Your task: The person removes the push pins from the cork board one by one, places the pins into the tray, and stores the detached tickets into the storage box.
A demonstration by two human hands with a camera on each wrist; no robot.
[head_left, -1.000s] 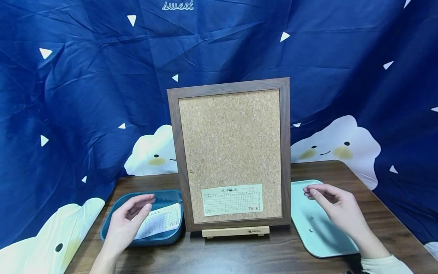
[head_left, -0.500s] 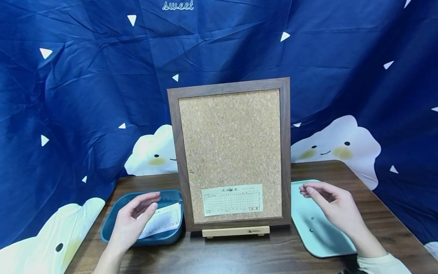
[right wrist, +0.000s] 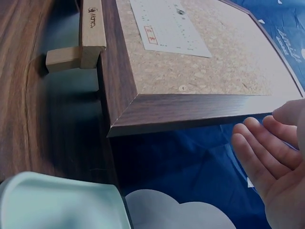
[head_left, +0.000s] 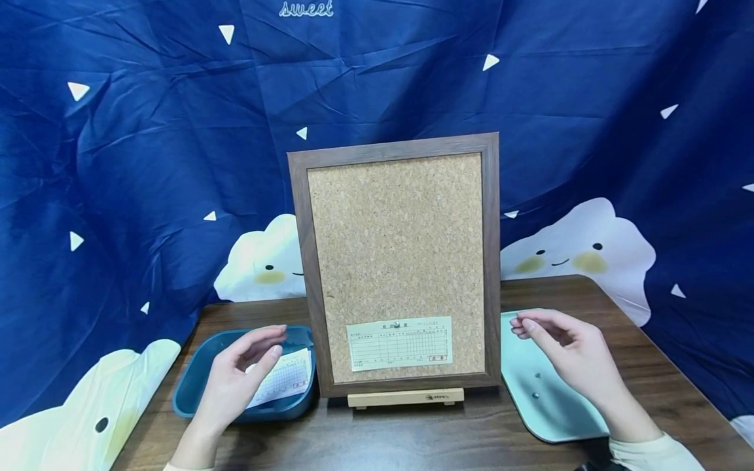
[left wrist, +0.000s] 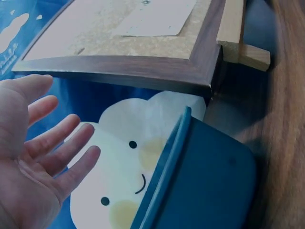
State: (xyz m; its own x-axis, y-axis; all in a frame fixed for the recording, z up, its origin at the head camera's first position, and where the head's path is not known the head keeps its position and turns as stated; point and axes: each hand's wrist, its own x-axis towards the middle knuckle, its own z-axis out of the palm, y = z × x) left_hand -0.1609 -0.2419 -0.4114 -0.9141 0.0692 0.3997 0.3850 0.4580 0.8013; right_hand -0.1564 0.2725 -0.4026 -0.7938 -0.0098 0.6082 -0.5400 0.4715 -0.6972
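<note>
My left hand hangs over the dark blue bin, fingers loosely bent and spread, with nothing in them. Printed paper slips lie inside the bin, partly hidden by that hand. Above the mint-green tray, my right hand is held with relaxed fingers and holds nothing; the right wrist view shows its fingers beside the board's frame. Two small clear pins lie on the tray. Between the hands stands a framed cork board, with one printed slip pinned near its bottom.
A light wooden easel supports the board on the dark wooden table. Behind everything hangs a blue cloth printed with clouds and white triangles. The bin stands left of the board, the tray right.
My left hand has drifted right and slightly up over the bin, covering more of the slips. My right hand has shifted slightly left. Board, bin and tray have stayed put.
</note>
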